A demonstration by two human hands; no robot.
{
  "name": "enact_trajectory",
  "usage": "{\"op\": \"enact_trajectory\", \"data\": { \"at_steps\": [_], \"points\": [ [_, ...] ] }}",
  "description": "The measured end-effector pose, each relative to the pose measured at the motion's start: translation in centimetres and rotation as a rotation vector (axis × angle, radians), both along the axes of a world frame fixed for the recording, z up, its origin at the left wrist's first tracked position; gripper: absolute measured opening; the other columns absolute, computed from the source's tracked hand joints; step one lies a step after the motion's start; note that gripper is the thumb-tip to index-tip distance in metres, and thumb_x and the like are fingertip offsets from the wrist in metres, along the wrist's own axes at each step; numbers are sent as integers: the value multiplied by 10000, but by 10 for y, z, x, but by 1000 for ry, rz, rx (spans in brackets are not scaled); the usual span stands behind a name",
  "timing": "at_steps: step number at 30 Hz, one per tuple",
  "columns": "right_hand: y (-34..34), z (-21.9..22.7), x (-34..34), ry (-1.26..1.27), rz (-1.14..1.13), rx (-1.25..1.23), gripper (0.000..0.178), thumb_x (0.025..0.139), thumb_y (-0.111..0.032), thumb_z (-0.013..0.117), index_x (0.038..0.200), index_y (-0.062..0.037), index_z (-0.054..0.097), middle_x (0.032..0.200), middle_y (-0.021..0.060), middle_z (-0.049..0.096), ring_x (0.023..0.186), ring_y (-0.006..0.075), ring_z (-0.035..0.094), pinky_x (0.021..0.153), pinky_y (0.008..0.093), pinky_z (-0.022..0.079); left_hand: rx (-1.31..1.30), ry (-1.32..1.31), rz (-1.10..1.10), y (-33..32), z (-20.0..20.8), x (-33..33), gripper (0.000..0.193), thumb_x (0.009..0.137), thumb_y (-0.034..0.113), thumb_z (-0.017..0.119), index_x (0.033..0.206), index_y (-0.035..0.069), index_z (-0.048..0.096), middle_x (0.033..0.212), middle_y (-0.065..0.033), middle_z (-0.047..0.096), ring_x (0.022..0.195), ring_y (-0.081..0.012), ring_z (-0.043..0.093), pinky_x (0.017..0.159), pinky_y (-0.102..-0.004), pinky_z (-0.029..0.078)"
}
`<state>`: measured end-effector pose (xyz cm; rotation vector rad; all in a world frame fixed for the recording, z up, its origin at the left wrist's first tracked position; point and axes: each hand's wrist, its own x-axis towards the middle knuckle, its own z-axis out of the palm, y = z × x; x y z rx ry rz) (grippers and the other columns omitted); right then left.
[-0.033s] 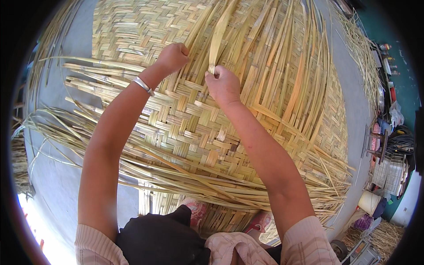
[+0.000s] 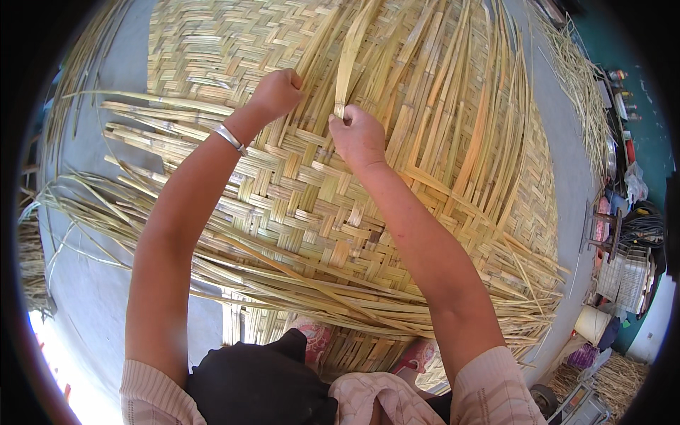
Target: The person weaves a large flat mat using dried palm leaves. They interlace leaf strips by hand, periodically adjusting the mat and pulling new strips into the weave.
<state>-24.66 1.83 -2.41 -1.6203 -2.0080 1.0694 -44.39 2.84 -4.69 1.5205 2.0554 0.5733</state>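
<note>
The right hand (image 2: pixel 360 138) is pinching a pale strip (image 2: pixel 348 64) by its near end, over the woven mat (image 2: pixel 290 212); the left hand (image 2: pixel 278 93) is making a fist, around what I can't tell. The strip is looking light, springy, splittable; gripping it flat there is seeming safest.

Loose strips (image 2: pixel 368 312) lie across the woven mat (image 2: pixel 212 42) on the floor (image 2: pixel 99 297).

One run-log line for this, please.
left hand: closed, contents hidden | right hand: pinching flat cane strip | woven mat: beneath both hands
</note>
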Motion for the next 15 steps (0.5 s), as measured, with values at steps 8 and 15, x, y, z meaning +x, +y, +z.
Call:
{"op": "enact_trajectory", "data": {
  "at_steps": [8, 15],
  "points": [
    [-1, 2, 2, 8, 19, 4, 276, 818, -287, 633, 750, -22, 599, 645, 129, 608, 605, 291, 582, 607, 376, 465, 164, 259, -124, -8, -10, 17, 210, 830, 58, 498, 995, 67, 627, 1052, -162, 638, 961, -344, 616, 815, -424, 507],
    [-2, 9, 3, -10, 19, 5, 293, 818, -288, 634, 730, -13, 584, 613, 124, 586, 575, 274, 567, 594, 376, 461, -225, -268, -130, 18, 20, 3, 207, 787, 102, 654, 950, 4, 570, 858, -97, 585, 719, -187, 574, 640, -324, 523]
  ]
}}
